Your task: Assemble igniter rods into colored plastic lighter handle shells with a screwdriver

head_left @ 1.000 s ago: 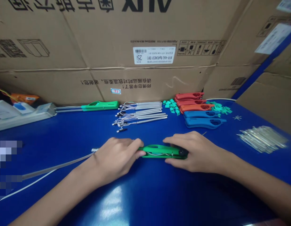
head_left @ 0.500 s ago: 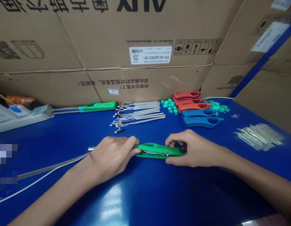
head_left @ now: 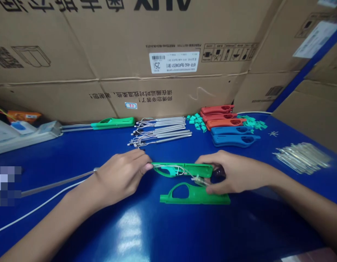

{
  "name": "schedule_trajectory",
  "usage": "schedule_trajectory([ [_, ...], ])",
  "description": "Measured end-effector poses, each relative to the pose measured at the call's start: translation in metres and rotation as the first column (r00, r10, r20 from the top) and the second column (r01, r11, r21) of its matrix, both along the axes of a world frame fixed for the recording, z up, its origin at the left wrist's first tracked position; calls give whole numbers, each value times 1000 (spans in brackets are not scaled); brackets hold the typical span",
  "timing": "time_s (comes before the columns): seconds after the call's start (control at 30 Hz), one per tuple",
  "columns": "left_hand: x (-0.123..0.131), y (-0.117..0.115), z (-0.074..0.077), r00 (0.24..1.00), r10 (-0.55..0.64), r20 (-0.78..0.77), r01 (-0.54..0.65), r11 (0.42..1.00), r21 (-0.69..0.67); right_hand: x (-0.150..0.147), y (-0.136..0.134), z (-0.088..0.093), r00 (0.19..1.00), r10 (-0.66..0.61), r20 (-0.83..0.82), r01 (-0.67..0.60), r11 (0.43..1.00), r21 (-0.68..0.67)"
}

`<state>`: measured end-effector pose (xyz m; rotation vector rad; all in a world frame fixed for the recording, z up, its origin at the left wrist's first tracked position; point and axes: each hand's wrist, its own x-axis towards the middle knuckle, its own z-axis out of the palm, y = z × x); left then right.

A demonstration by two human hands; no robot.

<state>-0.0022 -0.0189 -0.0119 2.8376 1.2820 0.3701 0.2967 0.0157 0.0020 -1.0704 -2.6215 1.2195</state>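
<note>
Pinched in the fingers of my left hand [head_left: 127,171] is the left end of a green lighter casing half [head_left: 191,169], its hollow inside turned toward me. White wires and a teal trigger [head_left: 168,171] sit in it. My right hand [head_left: 228,173] is closed around the casing's right end, with a clear, tube-like gas tank [head_left: 201,181] at its fingertips. A dark, rounded object [head_left: 218,174] shows in the right palm; its full shape is hidden. The other green casing half [head_left: 206,195] lies on the blue table just below my right hand.
Along the back lie a green lighter [head_left: 113,123], several metal tubes with wires [head_left: 171,131], teal triggers [head_left: 197,122], red casings [head_left: 217,109] and blue casings [head_left: 233,140]. Clear tanks [head_left: 301,158] are piled at right. A power strip [head_left: 45,133] stands left; a cardboard box [head_left: 116,65] walls the back.
The green casing has come apart: one half now lies on the table, and the other stays in my hands with its wires exposed. My left hand has shifted slightly left.
</note>
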Motion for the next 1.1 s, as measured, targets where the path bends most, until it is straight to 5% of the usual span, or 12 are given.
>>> schedule_trajectory([
  [0.13, 1, 0, -5, 998, 41, 57, -26, 968, -248, 3, 1, 3, 998, 16, 66, -16, 1000, 10],
  [0.27, 2, -2, -8, 992, 99, 83, -69, 948, -310, 7, 3, 5, 993, -98, 59, 96, 995, 32],
  [0.4, 3, -2, -10, 994, 93, 54, -74, 959, -275, 13, 5, 7, 993, -113, 21, 114, 991, -75],
  [0.57, -2, 3, -9, 999, 34, 37, -24, 971, -238, 9, 5, 3, 988, -119, -94, 116, 993, -31],
  [0.7, -1, 3, -2, 1000, 18, -18, -19, 998, -65, -2, 1, -2, 964, -182, -193, 184, 983, -9],
  [0.9, 33, -11, -8, 976, -57, 212, 57, 998, 8, -18, -11, -13, 935, -185, -301, 202, 979, 25],
  [1.1, 43, -18, -15, 959, -109, 262, 117, 993, -17, -22, -15, -16, 920, -176, -351, 221, 971, 92],
])
